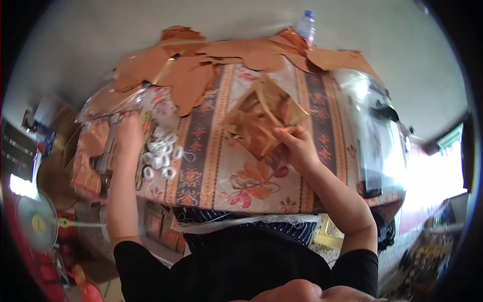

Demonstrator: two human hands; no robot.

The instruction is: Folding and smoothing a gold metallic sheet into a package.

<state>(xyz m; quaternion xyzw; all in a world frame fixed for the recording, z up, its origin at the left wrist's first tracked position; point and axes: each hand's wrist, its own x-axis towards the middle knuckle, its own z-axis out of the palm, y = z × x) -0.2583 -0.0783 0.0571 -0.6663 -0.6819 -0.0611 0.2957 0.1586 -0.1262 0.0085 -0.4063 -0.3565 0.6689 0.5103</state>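
A clear plastic wrapping (111, 102) is lying at the left side of the table (211, 189), with brown pieces showing through it around the left edge of the patterned cloth. A transparent plastic package (375, 136) is spreading along the right side of the frame, catching glare; what it is holding is too washed out to tell. A clear bottle (307, 26) with a blue cap is standing at the top of the frame, just behind the brown cut sheets (188, 75), which are overlapping across the far edge.

The square, shiny gold piece (251, 128) is resting at the centre of the frame, turned like a diamond, its surface creased; whether it is a pouch with anything inside cannot be told. The right hand (300, 147) is gripping its lower right edge, the thumb lying on top and the fingers closing from beneath, mostly hidden by the gold piece.

The left hand (129, 125) is reaching to the left of the frame, beside a long grey object (106, 148). Its fingers are blurring and turning away from view, so how far they are opening, or whether they are holding anything, cannot be told. White loops (160, 153) are lying heaped just right of the left forearm.
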